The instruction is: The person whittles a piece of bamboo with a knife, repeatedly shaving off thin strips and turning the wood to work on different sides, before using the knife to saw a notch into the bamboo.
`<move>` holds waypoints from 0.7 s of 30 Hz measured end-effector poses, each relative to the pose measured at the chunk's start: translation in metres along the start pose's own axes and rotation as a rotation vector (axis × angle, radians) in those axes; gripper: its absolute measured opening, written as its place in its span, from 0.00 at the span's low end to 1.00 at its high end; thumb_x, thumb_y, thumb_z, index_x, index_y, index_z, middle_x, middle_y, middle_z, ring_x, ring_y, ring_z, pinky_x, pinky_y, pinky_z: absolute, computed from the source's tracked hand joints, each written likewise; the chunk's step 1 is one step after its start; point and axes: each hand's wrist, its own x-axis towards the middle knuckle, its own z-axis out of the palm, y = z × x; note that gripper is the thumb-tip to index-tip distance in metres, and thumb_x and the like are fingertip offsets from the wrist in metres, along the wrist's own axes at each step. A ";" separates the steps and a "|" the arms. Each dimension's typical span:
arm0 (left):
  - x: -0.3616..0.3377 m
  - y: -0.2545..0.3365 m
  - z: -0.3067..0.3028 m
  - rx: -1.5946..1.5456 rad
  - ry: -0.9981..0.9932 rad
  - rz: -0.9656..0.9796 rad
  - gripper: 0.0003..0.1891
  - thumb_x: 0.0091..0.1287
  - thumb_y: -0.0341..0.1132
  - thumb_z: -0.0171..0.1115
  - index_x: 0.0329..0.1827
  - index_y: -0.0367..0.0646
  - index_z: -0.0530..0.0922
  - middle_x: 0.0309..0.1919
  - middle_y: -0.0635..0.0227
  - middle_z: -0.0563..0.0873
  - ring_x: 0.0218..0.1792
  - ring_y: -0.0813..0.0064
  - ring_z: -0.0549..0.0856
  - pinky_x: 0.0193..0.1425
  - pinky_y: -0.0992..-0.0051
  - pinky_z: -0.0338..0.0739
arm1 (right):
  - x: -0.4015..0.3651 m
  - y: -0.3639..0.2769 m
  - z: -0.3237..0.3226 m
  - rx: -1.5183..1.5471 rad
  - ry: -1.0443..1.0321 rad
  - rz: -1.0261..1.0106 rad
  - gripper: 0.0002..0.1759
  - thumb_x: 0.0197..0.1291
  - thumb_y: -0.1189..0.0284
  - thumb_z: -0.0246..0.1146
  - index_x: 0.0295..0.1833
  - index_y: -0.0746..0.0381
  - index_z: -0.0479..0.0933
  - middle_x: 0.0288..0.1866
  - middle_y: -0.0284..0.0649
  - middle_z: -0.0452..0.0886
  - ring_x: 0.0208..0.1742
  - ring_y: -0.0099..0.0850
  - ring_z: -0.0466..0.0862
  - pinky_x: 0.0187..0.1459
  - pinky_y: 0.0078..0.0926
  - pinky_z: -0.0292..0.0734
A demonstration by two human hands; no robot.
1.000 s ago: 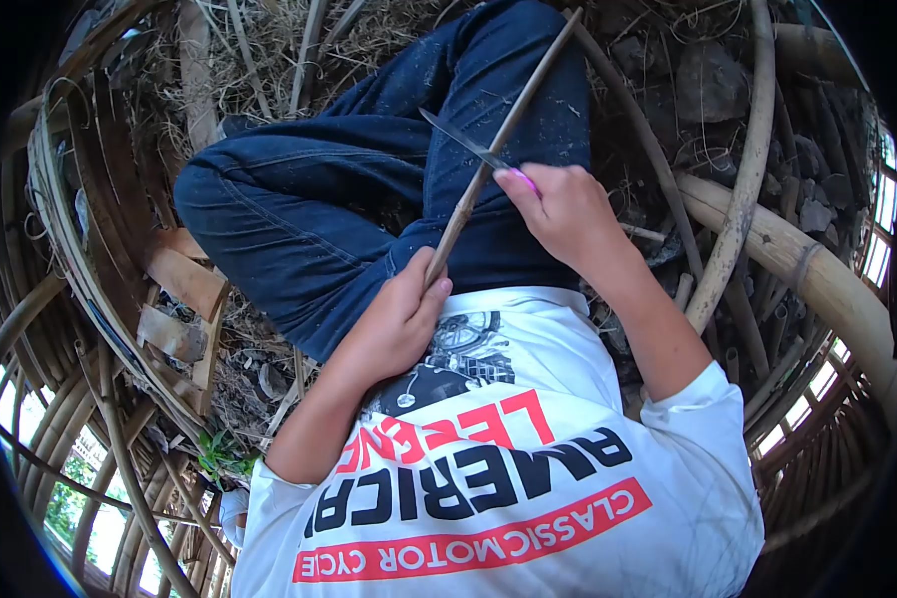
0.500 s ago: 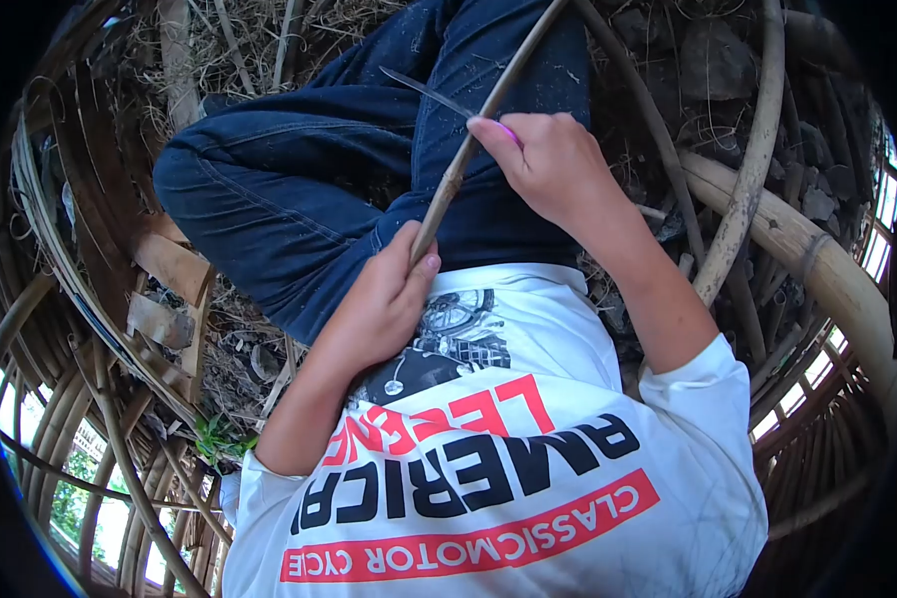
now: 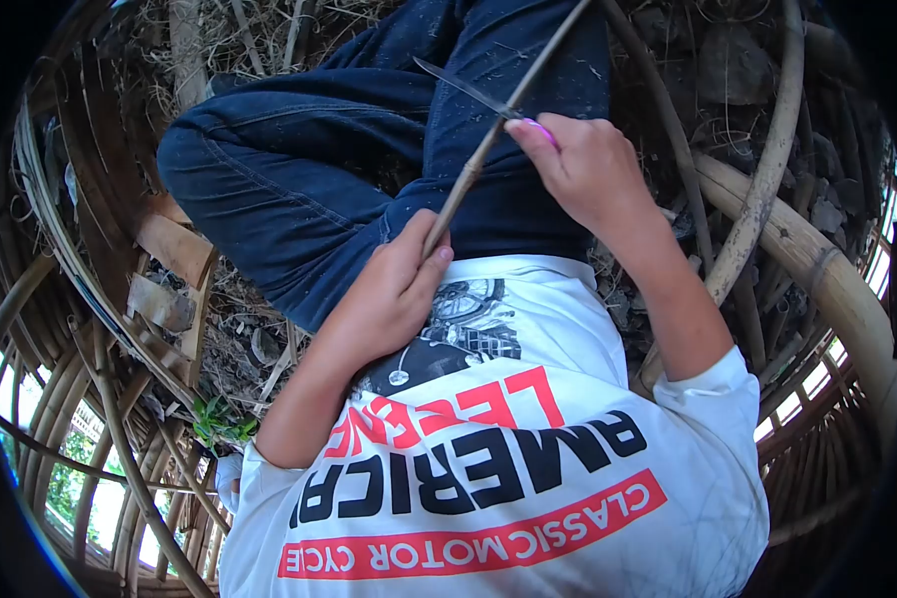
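My left hand (image 3: 405,284) is closed round the lower end of a thin bamboo stick (image 3: 473,169), close to my waist. The stick slants up and to the right across my jeans, and its far end leaves the top of the view. In my right hand (image 3: 590,169) is a knife (image 3: 466,88) with a pink handle, gripped in closed fingers. Its narrow blade points up and left and crosses the stick just beyond the hand.
Bent bamboo strips (image 3: 70,269) curve along the left. A thick bamboo pole (image 3: 807,254) and a curved branch (image 3: 767,169) lie at the right. Split bamboo pieces (image 3: 169,249) and a green plant (image 3: 219,424) are beside my left arm.
My right hand and the knife have moved right. The stick and my left hand have also shifted slightly right. Both hands keep their hold.
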 end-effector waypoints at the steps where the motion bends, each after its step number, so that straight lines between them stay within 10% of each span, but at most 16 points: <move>1: 0.000 -0.001 -0.001 -0.001 -0.002 0.027 0.05 0.73 0.31 0.48 0.42 0.39 0.68 0.26 0.71 0.68 0.30 0.80 0.67 0.36 0.77 0.65 | -0.002 0.003 -0.001 -0.026 0.015 -0.016 0.30 0.67 0.47 0.53 0.27 0.62 0.81 0.20 0.49 0.80 0.24 0.47 0.84 0.26 0.39 0.79; 21: -0.006 -0.003 0.002 0.030 0.009 0.049 0.05 0.73 0.31 0.48 0.41 0.38 0.68 0.26 0.63 0.70 0.29 0.75 0.69 0.36 0.74 0.66 | -0.003 0.016 -0.008 -0.379 0.114 -0.270 0.25 0.66 0.49 0.57 0.26 0.58 0.72 0.16 0.42 0.75 0.19 0.42 0.80 0.20 0.35 0.73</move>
